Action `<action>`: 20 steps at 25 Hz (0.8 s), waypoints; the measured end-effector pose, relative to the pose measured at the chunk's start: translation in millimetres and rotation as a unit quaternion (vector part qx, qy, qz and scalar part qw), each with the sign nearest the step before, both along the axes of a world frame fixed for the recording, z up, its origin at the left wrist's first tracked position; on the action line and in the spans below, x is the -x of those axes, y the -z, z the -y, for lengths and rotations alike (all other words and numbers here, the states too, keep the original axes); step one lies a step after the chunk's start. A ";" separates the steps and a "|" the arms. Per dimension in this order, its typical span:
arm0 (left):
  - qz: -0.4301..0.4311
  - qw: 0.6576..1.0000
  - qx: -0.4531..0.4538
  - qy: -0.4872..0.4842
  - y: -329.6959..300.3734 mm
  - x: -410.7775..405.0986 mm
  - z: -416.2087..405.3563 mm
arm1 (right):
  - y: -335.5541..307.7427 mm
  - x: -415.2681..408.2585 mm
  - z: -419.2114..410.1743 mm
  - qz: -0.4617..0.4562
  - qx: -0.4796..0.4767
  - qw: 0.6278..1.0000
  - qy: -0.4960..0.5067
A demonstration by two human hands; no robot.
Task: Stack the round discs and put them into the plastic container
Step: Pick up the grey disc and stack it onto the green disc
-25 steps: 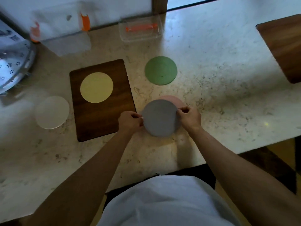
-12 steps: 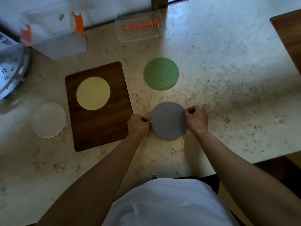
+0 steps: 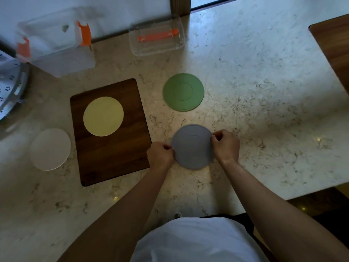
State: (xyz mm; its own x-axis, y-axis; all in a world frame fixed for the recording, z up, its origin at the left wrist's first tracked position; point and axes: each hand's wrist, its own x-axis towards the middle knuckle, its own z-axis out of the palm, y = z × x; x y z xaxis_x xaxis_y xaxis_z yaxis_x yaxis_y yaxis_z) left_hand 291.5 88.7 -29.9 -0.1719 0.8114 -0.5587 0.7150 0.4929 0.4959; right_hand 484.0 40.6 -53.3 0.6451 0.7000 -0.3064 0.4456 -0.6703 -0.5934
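Observation:
A grey disc [image 3: 192,146] lies on the marble counter near the front, hiding whatever is under it. My left hand [image 3: 160,155] pinches its left edge and my right hand [image 3: 225,145] pinches its right edge. A green disc [image 3: 183,92] lies farther back on the counter. A yellow disc [image 3: 103,116] rests on a dark wooden board [image 3: 113,157]. A white disc [image 3: 50,149] lies left of the board. A clear plastic container [image 3: 156,36] with an orange clip stands at the back.
A larger clear box [image 3: 54,42] with orange clasps stands at the back left. A metal colander [image 3: 9,91] is at the far left edge. A second wooden board [image 3: 334,50] reaches in from the right. The counter's front edge runs by my body.
The grey disc has been brought over the pink disc, which no longer shows. Both hands stay on the grey disc's edges.

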 end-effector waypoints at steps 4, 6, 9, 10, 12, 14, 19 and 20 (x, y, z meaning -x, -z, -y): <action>-0.049 0.999 -0.021 0.007 -5.0 -9.0 1.5 | -6.5 -0.8 -0.2 0.028 0.011 0.999 -0.018; -0.064 0.998 -0.008 0.003 -6.8 -12.2 0.2 | -11.8 0.5 -1.7 0.038 0.017 0.999 -0.025; -0.081 0.996 0.023 0.014 -7.1 -14.6 -3.6 | -17.8 1.9 -5.9 0.054 0.054 0.996 -0.036; -0.080 0.996 0.031 0.015 -6.6 -14.9 -5.0 | -19.0 2.6 -7.6 0.058 0.071 0.995 -0.034; -0.068 0.997 0.041 0.004 -5.0 -14.2 -6.8 | -20.6 3.4 -10.4 0.055 0.097 0.994 -0.022; -0.050 0.998 0.043 -0.016 -4.0 -12.9 -7.8 | -21.2 1.7 -12.4 0.035 0.106 0.994 -0.014; -0.005 0.995 0.061 -0.082 -2.4 -8.8 -13.9 | -21.0 -7.0 -15.8 -0.015 0.126 0.991 -0.035; 0.004 0.994 0.068 -0.090 -2.3 -7.7 -15.4 | -21.0 -8.5 -15.4 -0.021 0.125 0.991 -0.040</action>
State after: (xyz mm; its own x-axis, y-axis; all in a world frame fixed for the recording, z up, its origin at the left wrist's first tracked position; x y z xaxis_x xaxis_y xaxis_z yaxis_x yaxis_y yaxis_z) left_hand 299.3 104.1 -27.7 -0.3027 0.6846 -0.6631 0.6045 0.6758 0.4218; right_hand 492.5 55.9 -32.3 0.5737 0.6479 -0.5011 0.4825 -0.7617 -0.4325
